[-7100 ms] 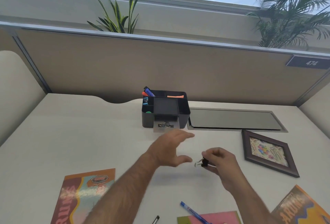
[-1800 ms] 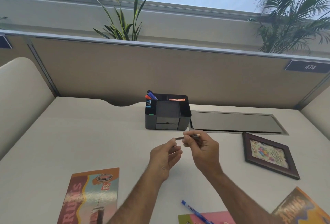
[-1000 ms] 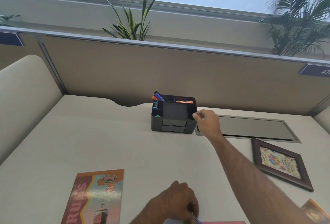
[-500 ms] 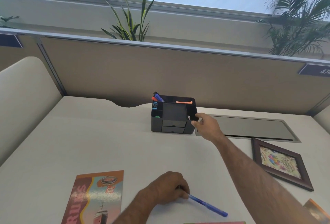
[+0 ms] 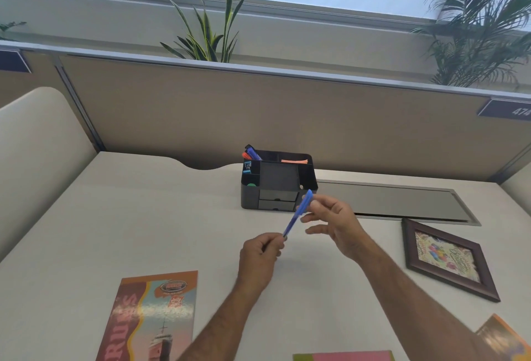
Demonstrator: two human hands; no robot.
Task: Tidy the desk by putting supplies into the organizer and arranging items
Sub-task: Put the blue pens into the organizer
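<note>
Head view: a blue pen [image 5: 297, 213] is pinched at its lower end by the curled left hand [image 5: 260, 254] and at its upper end by the right hand [image 5: 334, 224], above the desk [image 5: 143, 231], just before the black organizer [image 5: 277, 181].

The one camera sits on my head, looking forward and down across the desk [image 5: 120, 217] toward the partition [image 5: 287, 119] and the plants beyond. It is close: my forearms enter from the bottom edge, and the organizer [image 5: 277, 181] sits mid-frame.
</note>
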